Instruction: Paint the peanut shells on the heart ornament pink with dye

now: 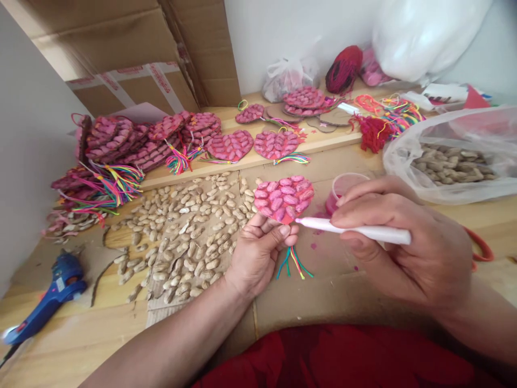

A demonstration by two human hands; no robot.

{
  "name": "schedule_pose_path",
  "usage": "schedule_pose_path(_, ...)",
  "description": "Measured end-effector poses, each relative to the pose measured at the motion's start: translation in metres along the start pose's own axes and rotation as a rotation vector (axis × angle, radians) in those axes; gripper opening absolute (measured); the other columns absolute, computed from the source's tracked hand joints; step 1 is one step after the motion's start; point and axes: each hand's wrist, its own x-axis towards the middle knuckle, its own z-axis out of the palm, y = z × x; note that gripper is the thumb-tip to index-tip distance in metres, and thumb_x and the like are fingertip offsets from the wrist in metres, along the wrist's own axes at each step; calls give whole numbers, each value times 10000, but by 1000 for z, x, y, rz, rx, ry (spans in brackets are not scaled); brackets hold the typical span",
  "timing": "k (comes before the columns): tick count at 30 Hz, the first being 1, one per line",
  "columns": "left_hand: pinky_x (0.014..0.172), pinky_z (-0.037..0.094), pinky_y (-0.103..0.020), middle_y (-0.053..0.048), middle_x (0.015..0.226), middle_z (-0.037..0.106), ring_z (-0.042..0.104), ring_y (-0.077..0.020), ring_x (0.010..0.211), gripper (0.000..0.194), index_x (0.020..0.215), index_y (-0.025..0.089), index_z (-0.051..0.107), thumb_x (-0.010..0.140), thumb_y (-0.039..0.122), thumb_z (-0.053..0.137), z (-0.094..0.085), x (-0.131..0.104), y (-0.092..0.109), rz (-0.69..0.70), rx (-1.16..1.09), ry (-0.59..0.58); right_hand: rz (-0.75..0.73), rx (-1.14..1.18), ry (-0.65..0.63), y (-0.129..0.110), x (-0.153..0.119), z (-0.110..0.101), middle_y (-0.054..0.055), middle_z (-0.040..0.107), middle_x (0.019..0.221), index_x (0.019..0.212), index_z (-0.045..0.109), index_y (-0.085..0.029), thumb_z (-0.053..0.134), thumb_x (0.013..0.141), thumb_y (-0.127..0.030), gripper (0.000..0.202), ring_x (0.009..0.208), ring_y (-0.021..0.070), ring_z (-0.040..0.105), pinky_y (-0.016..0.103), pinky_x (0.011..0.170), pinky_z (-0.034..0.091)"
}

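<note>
My left hand point(260, 250) pinches the bottom tip of a heart-shaped ornament point(286, 196) covered in pink-painted peanuts. Colourful tassel threads point(294, 262) hang below its fingers. Between the thumb and fingers of my right hand point(404, 242) is a white paintbrush point(375, 233), its pink tip at the lower right edge of the heart. Behind the right fingers stands a clear cup point(346, 186) of pink paint, partly hidden by them.
Loose peanuts point(197, 231) cover the cardboard at left. A blue glue gun point(56, 293) lies at far left. Finished hearts point(230, 145) line a raised wooden ledge, with a pile point(117, 143) at its left. A plastic bag of peanuts point(452, 164) sits at right.
</note>
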Motion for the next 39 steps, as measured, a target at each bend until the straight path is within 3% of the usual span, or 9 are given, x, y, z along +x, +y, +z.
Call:
schedule_pose_path(13,650,556,-138,8,823,702,692,-88,757,246,945,183,694,744,60,765,-3,-2,0,-18,-5,-11,117,52,77,1,0,2,39,653,909,959,630,-249,636,822,-215,141,958,235,614,436,830,506)
schedule_pose_path(30,660,577,-144,6,811,681,702,-95,767,272,965,173,678,747,26,749,-3,-2,-1,-6,-45,7,32,-48,57,0,-1,2,34,658,873,996,628,-237,636,819,-206,179,967,231,625,411,852,513)
schedule_pose_path(39,662,575,-149,0,864,691,690,-90,770,281,976,177,692,740,40,760,-2,-1,0,-2,-31,-18,15,24,32,-2,-1,1,40,637,900,988,628,-213,643,810,-173,183,962,209,610,402,834,512)
